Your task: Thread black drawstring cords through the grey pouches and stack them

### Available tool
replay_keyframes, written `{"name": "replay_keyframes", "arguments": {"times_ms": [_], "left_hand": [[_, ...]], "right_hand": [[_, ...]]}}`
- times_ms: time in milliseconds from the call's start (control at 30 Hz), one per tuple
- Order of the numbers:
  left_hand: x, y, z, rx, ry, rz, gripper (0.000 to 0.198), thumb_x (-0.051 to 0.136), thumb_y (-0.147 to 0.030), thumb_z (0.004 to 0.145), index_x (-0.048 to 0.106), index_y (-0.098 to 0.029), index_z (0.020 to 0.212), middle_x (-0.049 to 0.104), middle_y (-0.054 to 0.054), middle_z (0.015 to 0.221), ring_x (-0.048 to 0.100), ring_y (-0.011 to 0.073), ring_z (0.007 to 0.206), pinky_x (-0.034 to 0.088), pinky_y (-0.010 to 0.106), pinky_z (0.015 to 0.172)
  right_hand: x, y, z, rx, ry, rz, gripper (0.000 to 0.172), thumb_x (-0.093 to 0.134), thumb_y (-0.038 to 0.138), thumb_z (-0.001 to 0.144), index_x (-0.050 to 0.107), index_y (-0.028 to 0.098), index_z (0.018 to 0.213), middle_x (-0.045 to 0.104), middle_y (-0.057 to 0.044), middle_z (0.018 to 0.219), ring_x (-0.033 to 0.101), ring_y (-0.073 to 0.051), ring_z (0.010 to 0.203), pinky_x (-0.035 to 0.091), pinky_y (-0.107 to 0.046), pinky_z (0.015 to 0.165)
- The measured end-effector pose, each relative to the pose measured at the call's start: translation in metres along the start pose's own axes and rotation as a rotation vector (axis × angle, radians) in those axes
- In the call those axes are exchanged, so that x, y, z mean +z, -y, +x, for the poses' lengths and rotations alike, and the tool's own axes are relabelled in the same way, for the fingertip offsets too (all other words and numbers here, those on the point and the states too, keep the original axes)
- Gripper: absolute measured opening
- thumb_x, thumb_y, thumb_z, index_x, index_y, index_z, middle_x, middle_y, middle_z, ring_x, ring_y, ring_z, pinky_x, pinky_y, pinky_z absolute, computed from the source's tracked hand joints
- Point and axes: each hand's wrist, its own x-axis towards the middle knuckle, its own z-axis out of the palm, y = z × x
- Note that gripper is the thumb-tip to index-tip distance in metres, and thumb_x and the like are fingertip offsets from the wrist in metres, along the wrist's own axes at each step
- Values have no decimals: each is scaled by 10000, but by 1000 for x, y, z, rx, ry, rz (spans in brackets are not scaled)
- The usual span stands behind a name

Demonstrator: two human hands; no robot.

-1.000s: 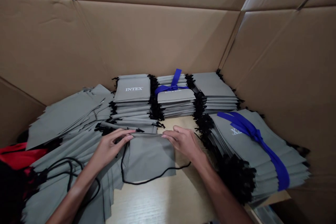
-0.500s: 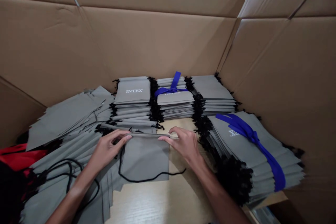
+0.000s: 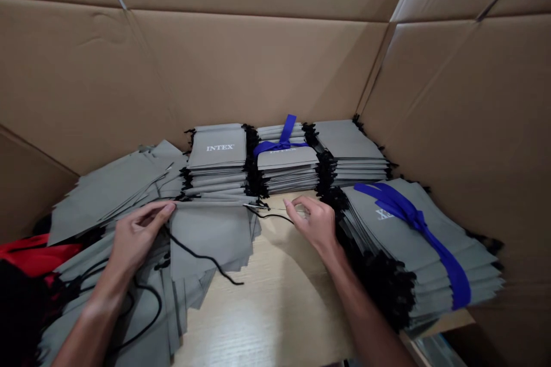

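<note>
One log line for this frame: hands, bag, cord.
left hand: pinches grey bag corner | right hand: at black cord by bag mouth | bag: lying flat

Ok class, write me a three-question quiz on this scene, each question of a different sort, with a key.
1. True or false: the left hand pinches the grey pouch at its corner.
2. The black cord from that pouch's far corner leads to: A the right hand, B a hook, C a reel?
3. Fill in: the ribbon round the right-side bundle is ____.
Key: 1 true; 2 A; 3 blue.
</note>
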Motion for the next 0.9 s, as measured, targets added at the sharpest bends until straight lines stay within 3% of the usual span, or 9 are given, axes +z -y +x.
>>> {"name": "replay_keyframes", "arguments": {"times_ms": [433,667,800,900], "left_hand": [[-2,4,3,1,-111,-24,696,814,-851,638,802,-194,868,858,90,913,775,307,926,644,373,822],[-7,11,3,28,-170,-23,464,813,-740,743,782,-286,835,841,45,850,765,298,853,640,375,728],[-9,7,4,-8,-219,-40,603,818,-791,647,779,-215,824,824,58,817,742,275,823,619,349,736],[-5,1,3,25,-178,-43,647,813,-822,627,789,-199,802,831,67,806,731,260,779,602,324,690]], "right_hand": [[-3,1,4,7,-81,-51,438,663,499,1058,740,243,712,761,-17,675,612,-147,543,383,-298,586],[-7,0,5,35,-47,-33,416,690,497,1051,776,234,740,753,-34,725,653,-165,637,409,-296,640],[-14,3,12,110,-96,70,401,702,496,1040,801,221,765,613,-12,693,562,-164,631,414,-307,645],[-9,12,13,192,-42,250,390,707,532,1016,828,223,812,515,11,699,519,-170,649,417,-297,611]]}}
